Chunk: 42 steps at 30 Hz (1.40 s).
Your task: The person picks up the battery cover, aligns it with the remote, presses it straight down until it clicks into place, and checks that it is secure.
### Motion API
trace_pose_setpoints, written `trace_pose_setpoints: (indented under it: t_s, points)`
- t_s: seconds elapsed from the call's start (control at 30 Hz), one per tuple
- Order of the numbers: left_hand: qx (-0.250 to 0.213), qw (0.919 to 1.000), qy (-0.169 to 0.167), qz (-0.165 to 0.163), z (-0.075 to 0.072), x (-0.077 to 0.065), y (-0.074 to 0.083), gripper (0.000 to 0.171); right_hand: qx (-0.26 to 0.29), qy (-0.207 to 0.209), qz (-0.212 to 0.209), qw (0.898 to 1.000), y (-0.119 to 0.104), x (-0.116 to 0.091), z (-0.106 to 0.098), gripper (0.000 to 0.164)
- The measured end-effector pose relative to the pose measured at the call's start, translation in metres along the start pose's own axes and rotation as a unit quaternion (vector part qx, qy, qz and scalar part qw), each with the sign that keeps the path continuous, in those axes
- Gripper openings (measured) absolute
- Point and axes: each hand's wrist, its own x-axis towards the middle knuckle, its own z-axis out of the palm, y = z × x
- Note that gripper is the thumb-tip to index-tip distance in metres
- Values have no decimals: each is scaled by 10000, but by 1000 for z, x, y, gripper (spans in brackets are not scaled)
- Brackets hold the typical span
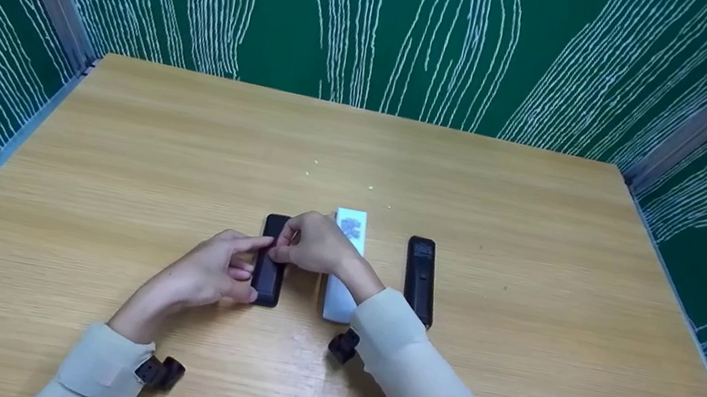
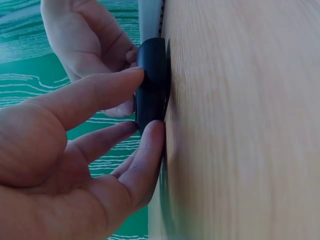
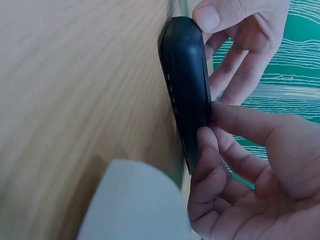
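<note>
A slim black remote control lies lengthwise on the wooden table between both hands. My left hand holds it from the left, thumb at the near end and a fingertip on the upper face. From the other side my right hand reaches over, thumb and index finger pinching at the remote's right edge. In the left wrist view the black remote rests close against the table. The right wrist view shows the black remote with a seam along its side; what the right fingertips grip exactly is partly hidden.
Beside the right hand lies a white remote with a printed label, partly under the right wrist. Farther right is another black remote. Small white bits dot the table. Green, white-streaked panels enclose it.
</note>
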Motion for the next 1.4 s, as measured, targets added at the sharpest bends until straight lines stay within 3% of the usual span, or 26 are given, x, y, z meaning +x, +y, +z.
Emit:
trace_pose_setpoints:
  t_s: [0.63, 1.4]
  points:
    - [117, 9999, 21, 100, 0, -1, 0, 89, 95, -768, 837, 9935, -1, 5, -7, 32]
    - [212, 9997, 39, 134, -1, 0, -1, 88, 87, -1152, 1086, 9873, -4, 8, -12, 38]
